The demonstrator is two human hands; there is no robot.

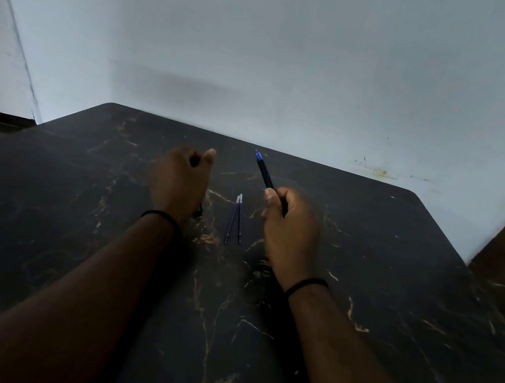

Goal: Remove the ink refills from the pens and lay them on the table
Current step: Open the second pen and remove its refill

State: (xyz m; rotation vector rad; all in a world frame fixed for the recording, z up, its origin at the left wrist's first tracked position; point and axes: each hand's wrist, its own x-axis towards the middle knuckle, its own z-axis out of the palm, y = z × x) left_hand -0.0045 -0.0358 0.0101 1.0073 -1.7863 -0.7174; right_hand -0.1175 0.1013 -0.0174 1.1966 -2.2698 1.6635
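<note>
We have a single view, worn on the head, looking forward and down across the dark table (pixel 71 228) toward its far edge, which meets the pale wall (pixel 301 49). We sit close at the near edge: both forearms reach in from the bottom corners of the frame. The wide lens bends the far corners, and the table's right edge runs off frame.
</note>
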